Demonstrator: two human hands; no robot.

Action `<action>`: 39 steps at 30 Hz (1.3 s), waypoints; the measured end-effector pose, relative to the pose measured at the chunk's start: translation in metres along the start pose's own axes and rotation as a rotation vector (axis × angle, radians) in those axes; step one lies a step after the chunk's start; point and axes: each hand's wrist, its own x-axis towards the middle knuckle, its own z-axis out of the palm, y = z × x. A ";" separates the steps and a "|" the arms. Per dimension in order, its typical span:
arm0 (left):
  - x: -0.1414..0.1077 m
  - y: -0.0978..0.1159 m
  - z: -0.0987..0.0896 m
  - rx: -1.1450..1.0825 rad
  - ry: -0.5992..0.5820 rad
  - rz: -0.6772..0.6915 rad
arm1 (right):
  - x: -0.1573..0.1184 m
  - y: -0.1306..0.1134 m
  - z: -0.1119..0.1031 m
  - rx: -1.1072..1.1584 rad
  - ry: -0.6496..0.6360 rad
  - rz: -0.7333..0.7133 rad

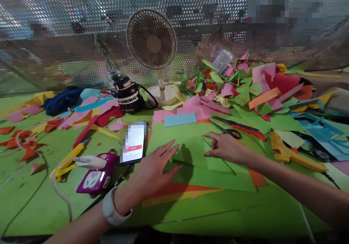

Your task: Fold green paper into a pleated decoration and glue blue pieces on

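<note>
A stack of green paper sheets (pixel 188 133) lies in front of me, with orange and yellow sheets (pixel 185 191) showing under its near edge. My left hand (pixel 155 166), with a pale band on its wrist, rests palm down with fingers spread at the stack's left side. Over the right part of the green paper is my right hand (pixel 225 147), its thumb and index finger apart. A slanting paper edge runs beneath that hand. Just beyond it lie black-handled scissors (pixel 231 132) and a red and black box cutter (pixel 245 128). A light blue paper strip (pixel 180 119) sits on the far edge.
A lit phone (pixel 134 142), a purple power strip (pixel 98 175) and a yellow cutter (pixel 72 155) are at left. Behind stand a black bottle (pixel 127 95) and a fan (pixel 154 42). Paper scraps (pixel 231 87) heap at back right; a yellow glue gun (pixel 294 155) lies at right.
</note>
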 end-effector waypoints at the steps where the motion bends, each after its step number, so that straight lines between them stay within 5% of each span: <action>1: 0.005 -0.003 0.000 -0.034 0.024 -0.045 | 0.000 0.002 -0.002 0.022 -0.015 0.007; 5: 0.027 -0.007 -0.003 -0.281 0.167 -0.227 | -0.005 0.009 -0.009 0.250 0.021 0.002; 10: 0.048 0.005 -0.010 -0.869 0.385 -0.514 | -0.010 0.009 -0.019 0.648 0.282 -0.045; 13: 0.057 0.013 -0.012 -1.293 0.350 -0.685 | -0.011 0.007 -0.021 0.772 0.406 -0.082; 17: 0.065 0.018 -0.007 -1.512 0.267 -0.666 | -0.009 0.009 -0.017 0.822 0.444 -0.149; 24: 0.067 0.016 -0.012 -1.047 0.379 -0.133 | -0.006 0.012 -0.029 0.583 0.502 -0.369; 28: 0.057 0.005 -0.021 -0.681 0.281 0.294 | -0.014 0.009 -0.036 0.333 0.522 -0.528; 33: 0.045 -0.018 -0.008 -0.308 0.229 0.511 | -0.023 0.020 -0.022 0.095 0.471 -0.623; 39: 0.037 -0.026 0.006 -0.014 -0.085 0.450 | -0.012 0.042 -0.001 -0.079 0.227 -0.697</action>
